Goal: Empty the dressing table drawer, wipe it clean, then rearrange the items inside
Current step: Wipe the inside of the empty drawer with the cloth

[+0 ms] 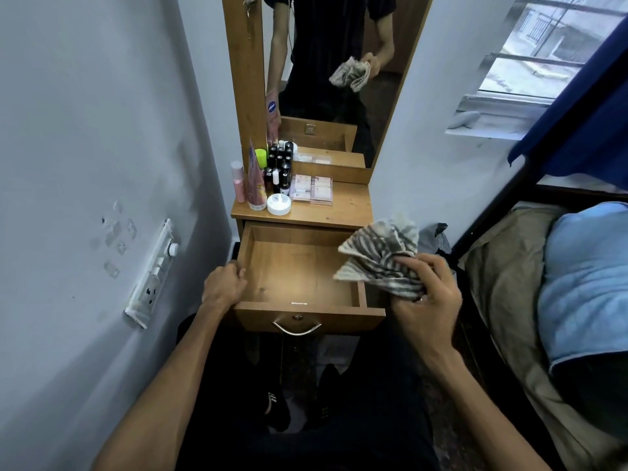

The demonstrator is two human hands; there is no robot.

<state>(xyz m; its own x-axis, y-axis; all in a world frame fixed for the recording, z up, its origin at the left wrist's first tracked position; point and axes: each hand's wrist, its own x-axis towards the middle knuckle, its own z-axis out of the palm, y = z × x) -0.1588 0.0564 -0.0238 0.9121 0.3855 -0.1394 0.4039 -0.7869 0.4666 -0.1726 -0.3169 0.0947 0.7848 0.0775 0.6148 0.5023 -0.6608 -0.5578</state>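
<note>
The wooden drawer (299,277) of the dressing table is pulled out, with nothing inside it. My left hand (224,283) grips the drawer's left wall, fingers curled over the edge. My right hand (424,294) holds a bunched grey-and-white striped cloth (380,256) above the drawer's right edge. On the table top (346,209) stand a pink bottle (238,181), a pink tube (256,185), several small dark bottles (280,164), a white round jar (279,203) and flat pink packets (312,189).
A mirror (333,62) rises behind the table top and reflects me with the cloth. A switch panel (153,277) juts from the left wall. A bed with a blue pillow (584,283) is close on the right. Dark shoes (278,406) lie on the floor below the drawer.
</note>
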